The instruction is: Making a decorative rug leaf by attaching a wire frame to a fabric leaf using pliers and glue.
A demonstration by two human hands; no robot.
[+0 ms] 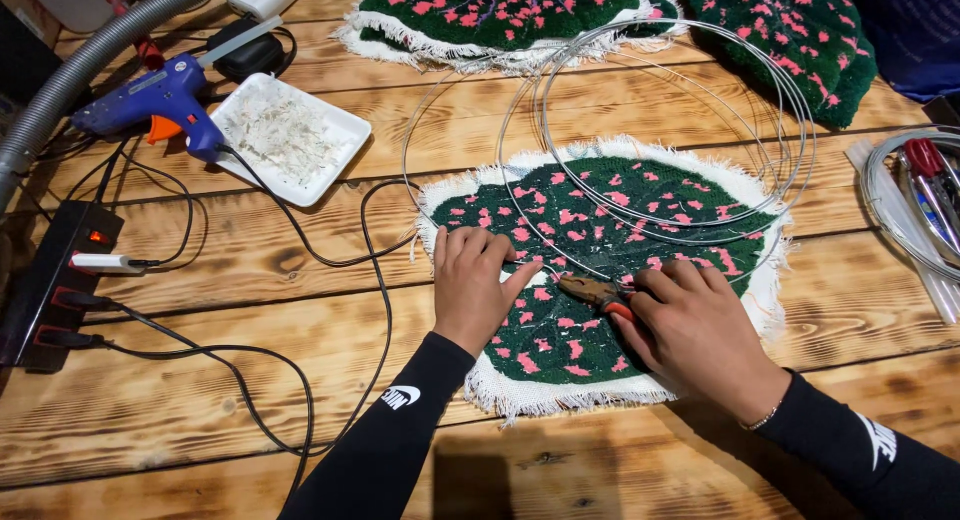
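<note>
A dark green tufted rug piece (600, 230) with pink flecks and a white fringed edge lies on the wooden table (200, 410). My left hand (475, 280) presses flat on its left part, fingers near a thin wire. My right hand (690, 325) grips pliers (598, 292) with red handles, the jaws pointing left at the wire between my hands. Several loops of silver wire (660, 120) rest on and beyond the rug's far side.
A blue glue gun (160, 100) and a white tray (285, 135) of white scraps sit at the far left. A black power strip (55, 280) with cables lies left. More green rugs (800, 35) lie at the back. A wire coil and tools (925, 195) sit right.
</note>
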